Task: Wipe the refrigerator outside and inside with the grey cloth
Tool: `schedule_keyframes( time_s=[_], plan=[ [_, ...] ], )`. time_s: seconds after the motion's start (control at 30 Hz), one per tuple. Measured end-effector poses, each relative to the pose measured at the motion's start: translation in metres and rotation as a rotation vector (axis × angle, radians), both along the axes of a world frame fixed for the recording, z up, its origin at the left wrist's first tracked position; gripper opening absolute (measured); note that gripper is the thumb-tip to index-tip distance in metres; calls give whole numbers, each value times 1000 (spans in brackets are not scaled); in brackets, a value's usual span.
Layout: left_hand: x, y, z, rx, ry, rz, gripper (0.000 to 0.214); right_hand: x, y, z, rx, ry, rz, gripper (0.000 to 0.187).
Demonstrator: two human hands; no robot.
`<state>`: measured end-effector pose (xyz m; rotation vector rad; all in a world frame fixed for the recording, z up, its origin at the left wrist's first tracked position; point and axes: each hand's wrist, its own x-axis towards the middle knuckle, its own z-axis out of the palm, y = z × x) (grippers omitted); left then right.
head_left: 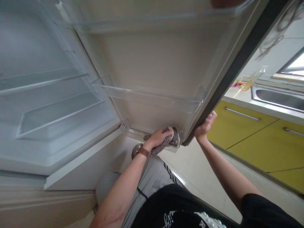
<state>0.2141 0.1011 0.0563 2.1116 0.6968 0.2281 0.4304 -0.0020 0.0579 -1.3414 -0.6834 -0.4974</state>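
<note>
My left hand [158, 139] is closed around a bunched brown-grey cleaning cloth [175, 136]. It presses the cloth at the lowest clear shelf bin [133, 133] of an open refrigerator door [161, 57], near the bin's right end. Further right, my right hand [206, 126] grips the dark outer edge [220, 82] of that door, its fingers curled and partly hidden behind it. Just above the cloth, a middle clear door bin [152, 96] spans the inner panel and holds nothing that I can see.
On the left is the white fridge interior with glass shelves [61, 110]. To the right stand yellow-green cabinets [256, 136] with bar handles, a counter with a steel sink [280, 98] and a clear bottle of yellow liquid [251, 80]. Pale tiled floor [190, 164] lies below.
</note>
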Motion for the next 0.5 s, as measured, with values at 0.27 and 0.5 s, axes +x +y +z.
schedule_keyframes(
  time_s=[0.27, 0.5],
  plan=[
    [-4, -15, -7, 541, 299, -85, 75, 4, 1, -4, 28, 3, 33, 60],
    [-48, 48, -7, 644, 485, 82, 76, 3, 1, -1, 32, 0, 34, 61]
  ],
)
